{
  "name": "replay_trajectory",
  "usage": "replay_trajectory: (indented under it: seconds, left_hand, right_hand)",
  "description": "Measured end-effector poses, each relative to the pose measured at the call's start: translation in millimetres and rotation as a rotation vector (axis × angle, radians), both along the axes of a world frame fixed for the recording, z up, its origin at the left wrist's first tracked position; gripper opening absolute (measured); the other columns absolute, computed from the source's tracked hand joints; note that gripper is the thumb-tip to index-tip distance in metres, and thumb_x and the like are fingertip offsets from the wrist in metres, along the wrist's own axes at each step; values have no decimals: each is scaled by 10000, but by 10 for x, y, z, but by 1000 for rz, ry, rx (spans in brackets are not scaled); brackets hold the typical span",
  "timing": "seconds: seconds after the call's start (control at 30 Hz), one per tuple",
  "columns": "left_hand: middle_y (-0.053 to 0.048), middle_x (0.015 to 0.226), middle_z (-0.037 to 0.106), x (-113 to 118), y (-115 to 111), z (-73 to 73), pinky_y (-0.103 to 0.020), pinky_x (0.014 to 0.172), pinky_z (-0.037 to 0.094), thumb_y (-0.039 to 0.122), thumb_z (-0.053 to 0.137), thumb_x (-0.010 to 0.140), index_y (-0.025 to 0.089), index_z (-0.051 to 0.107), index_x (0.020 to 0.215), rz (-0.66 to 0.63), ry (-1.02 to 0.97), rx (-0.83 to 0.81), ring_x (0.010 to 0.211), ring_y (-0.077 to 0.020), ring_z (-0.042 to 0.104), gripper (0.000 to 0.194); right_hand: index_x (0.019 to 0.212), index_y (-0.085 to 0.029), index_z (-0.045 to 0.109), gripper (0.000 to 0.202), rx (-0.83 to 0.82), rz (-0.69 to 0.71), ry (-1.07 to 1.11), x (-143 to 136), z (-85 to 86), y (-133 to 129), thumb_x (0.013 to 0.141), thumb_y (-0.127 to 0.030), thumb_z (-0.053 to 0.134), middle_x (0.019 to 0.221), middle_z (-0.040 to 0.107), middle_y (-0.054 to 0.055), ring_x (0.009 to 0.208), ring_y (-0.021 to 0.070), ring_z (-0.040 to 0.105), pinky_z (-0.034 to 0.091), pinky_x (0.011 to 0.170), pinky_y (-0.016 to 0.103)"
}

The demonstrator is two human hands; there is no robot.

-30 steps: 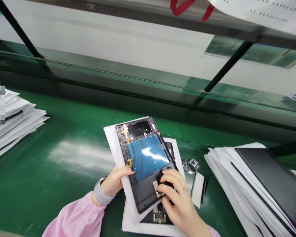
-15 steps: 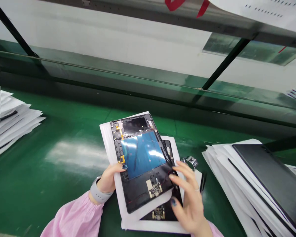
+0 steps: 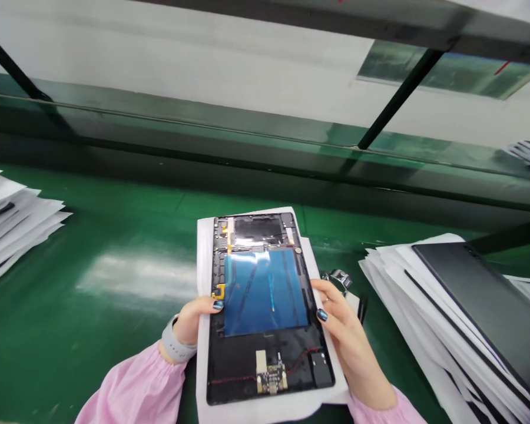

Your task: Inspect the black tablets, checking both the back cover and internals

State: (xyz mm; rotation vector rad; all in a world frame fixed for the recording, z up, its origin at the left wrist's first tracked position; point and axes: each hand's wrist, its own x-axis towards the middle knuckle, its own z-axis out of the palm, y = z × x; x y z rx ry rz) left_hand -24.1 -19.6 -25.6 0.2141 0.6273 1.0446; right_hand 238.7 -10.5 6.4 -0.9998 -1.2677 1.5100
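An opened tablet (image 3: 287,347) lies face-down on white foam sheeting (image 3: 204,353), its inner side toward me. A blue film (image 3: 265,294) covers its middle, and a small circuit board (image 3: 271,377) with red wires sits at the near end. My left hand (image 3: 196,315) grips the left edge, thumb on the tablet's rim. My right hand (image 3: 342,330) holds the right edge, thumb on top and fingers at the side of the foam. Whatever lies beneath the tablet is mostly hidden.
At right stands a pile of white sheets (image 3: 397,282) with a black panel (image 3: 481,300) on top. Another stack of white sheets (image 3: 22,218) is at left. A metallic wristwatch-like item (image 3: 339,279) lies beyond my right hand on the green table (image 3: 128,330).
The upper tablet has turned straighter and shifted right, covering the second tablet that showed below it. My right hand has moved from the loose right side to gripping the edge.
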Motion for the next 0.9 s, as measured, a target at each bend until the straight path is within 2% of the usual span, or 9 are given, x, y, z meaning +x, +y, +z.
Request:
replay_trajectory:
  seconds: [0.07, 0.13, 0.2, 0.27, 0.37, 0.5, 0.57, 0.7, 0.9]
  left_hand:
    - [-36, 682, 769, 20, 19, 41, -318, 705, 605, 243, 783, 681, 184, 789, 710, -6, -17, 1, 698, -255, 748, 66]
    - [-47, 853, 797, 52, 46, 101, -334, 892, 568, 390, 758, 771, 188, 794, 917, -13, -48, 33, 939, -275, 745, 252]
    - [-76, 983, 792, 89, 72, 156, -393, 1044, 486, 489, 756, 774, 180, 766, 1036, -50, -77, 79, 1155, -321, 663, 405]
    - [-97, 1052, 779, 116, 85, 191, -451, 1103, 432, 534, 782, 735, 176, 746, 1089, -94, -88, 107, 1248, -360, 594, 504]
    - [-110, 1054, 780, 126, 74, 188, -480, 1114, 421, 539, 790, 727, 167, 748, 1094, -105, -95, 127, 1248, -379, 588, 524]
    - [-115, 999, 791, 117, 31, 114, -475, 1126, 409, 494, 761, 778, 145, 770, 1023, -99, -110, 150, 1235, -370, 599, 426]
    - [-102, 1004, 791, 115, 10, 76, -474, 1130, 405, 498, 761, 776, 158, 772, 1021, -103, -93, 141, 1241, -363, 595, 419]
    - [-112, 966, 794, 117, -11, 36, -461, 1124, 417, 480, 770, 767, 145, 773, 1003, -108, -36, 97, 1213, -365, 617, 410]
    - [-90, 982, 795, 133, 33, 88, -443, 1168, 364, 480, 764, 777, 155, 789, 970, -130, -56, 109, 1241, -343, 599, 379]
  right_hand:
    - [1150, -303, 650, 332, -32, -21, -10, -1, 19, -5, 871, -477, 687, 987, 758, 37, 700, 220, 719, 609, 626, 316]
    - [1144, -288, 673, 335, -52, -52, -23, 15, 6, -2, 861, -465, 704, 1017, 760, 52, 717, 224, 725, 615, 646, 316]
    - [1135, -275, 699, 339, -63, -91, -50, 39, -25, 1, 844, -447, 725, 1098, 750, 73, 779, 234, 736, 621, 680, 314]
    - [1126, -274, 711, 332, -68, -118, -68, 54, -47, 0, 835, -433, 735, 1149, 739, 78, 862, 253, 740, 624, 728, 323]
    - [1263, -306, 641, 429, -86, -98, -8, 27, -21, -4, 857, -434, 699, 1185, 728, 80, 954, 280, 734, 623, 784, 366]
    - [1496, -303, 410, 699, -126, -129, 70, -61, 62, -16, 851, -431, 648, 1235, 701, 110, 959, 306, 734, 625, 780, 416]
    - [1448, -281, 487, 640, -176, -147, 60, -74, 73, -24, 843, -425, 639, 1186, 724, 109, 940, 310, 738, 622, 779, 421]
    - [1172, -225, 718, 409, -329, -95, -4, -12, 14, -30, 834, -453, 685, 985, 779, 97, 873, 314, 742, 610, 770, 418]
    - [972, -212, 794, 401, -152, -168, -184, 80, -90, -20, 787, -564, 744, 901, 778, 82, 839, 294, 711, 588, 736, 367]
